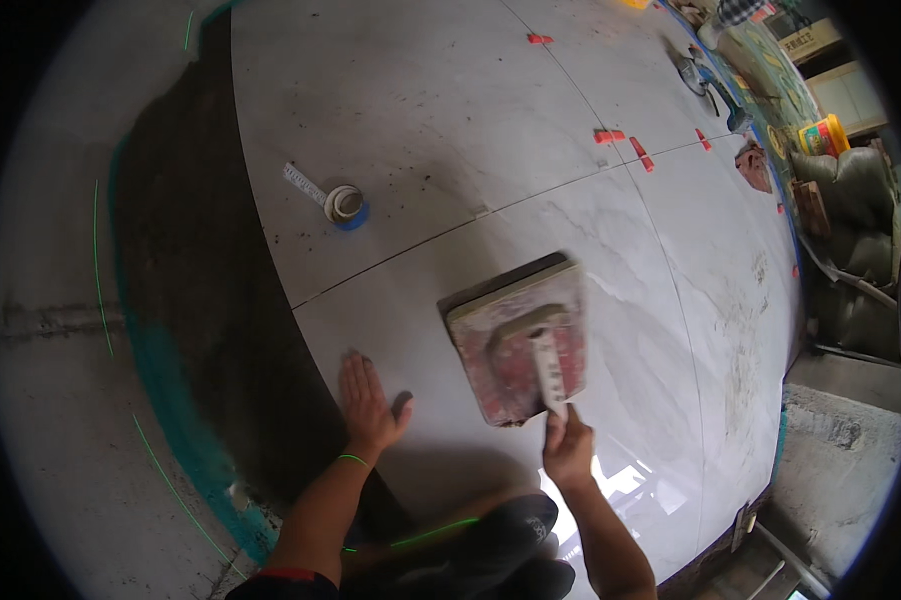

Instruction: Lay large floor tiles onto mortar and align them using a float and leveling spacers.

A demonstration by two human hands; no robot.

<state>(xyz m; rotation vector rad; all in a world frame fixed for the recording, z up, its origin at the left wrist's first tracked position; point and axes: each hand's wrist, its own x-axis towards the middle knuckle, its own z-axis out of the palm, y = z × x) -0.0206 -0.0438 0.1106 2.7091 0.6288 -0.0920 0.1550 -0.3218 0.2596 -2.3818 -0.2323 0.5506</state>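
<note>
My right hand (569, 450) is wrapped around the pale handle of a square tile tamper (556, 362). The tamper has a worn red and grey top and a thick base. It is tilted over a large pale marbled floor tile (621, 290); whether its base touches the surface I cannot tell. Beside it, my left hand (371, 405) lies flat on the same tile, fingers stretched out, close to the tile's left edge. Farther off, a small roll (347, 205) with a white strip extending from it and a blue part sits on the adjoining tile.
Dark mortar (191, 230) borders the tiles on the left, beneath a grey wall (46, 270) crossed by green laser lines. Red wedges (642, 154) sit along the tile joints. At the far right are a power tool (706, 80), a brown rag (754, 167) and a yellow bucket (823, 137).
</note>
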